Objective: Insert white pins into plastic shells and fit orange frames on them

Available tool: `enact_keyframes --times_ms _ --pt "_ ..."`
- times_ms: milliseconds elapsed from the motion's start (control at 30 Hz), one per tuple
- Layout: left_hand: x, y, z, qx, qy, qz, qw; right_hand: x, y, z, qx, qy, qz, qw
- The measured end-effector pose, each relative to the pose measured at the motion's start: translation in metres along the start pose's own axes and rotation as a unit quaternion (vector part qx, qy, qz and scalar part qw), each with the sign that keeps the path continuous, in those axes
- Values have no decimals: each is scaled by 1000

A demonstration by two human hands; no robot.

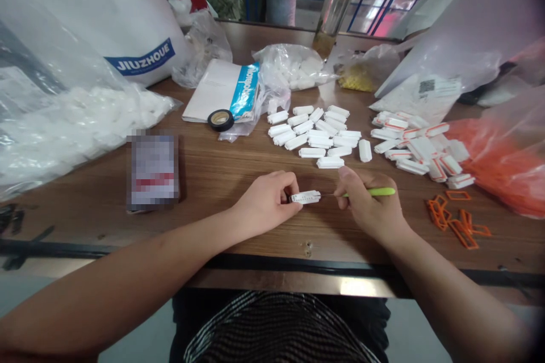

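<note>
Near the table's front edge, my left hand (268, 201) pinches one end of a small white plastic housing (307, 198) with a row of dark marks or holes along it. My right hand (368, 201) grips a thin tool with a lime-green handle (381, 191), its fine shaft pointing left at the housing's free end. Whether the tip touches the housing or sits just inside it, I cannot tell. Just beyond my hands lies a loose group of similar white plastic pieces (320, 141). To the right is a heap of white pieces with orange strips (419, 147).
Several orange rectangular frames (462, 227) lie right of my hand, before a bag of orange parts (506, 164). A black tape roll (220, 119) rests on a booklet (213, 91). A large bag of white parts (85, 125) fills the left. A bottle (334, 17) stands behind.
</note>
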State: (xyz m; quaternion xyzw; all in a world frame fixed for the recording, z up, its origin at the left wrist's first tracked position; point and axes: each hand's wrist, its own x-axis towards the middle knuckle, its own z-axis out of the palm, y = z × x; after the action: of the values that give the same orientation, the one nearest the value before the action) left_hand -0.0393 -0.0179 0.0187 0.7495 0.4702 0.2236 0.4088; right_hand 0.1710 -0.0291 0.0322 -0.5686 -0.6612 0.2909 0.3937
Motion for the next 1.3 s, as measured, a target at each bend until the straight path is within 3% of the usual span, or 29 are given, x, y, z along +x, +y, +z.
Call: enact_keyframes --times_ms 600,1133,1300 --pt "0 1 -1 0 0 -5 1000 -1 0 -1 36 15 -1 999" --pt "0 -3 1 -1 7 16 1000 2 -9 1 -56 -12 3 998" --pt "0 -2 1 2 10 16 1000 0 -2 0 -1 10 0 1000"
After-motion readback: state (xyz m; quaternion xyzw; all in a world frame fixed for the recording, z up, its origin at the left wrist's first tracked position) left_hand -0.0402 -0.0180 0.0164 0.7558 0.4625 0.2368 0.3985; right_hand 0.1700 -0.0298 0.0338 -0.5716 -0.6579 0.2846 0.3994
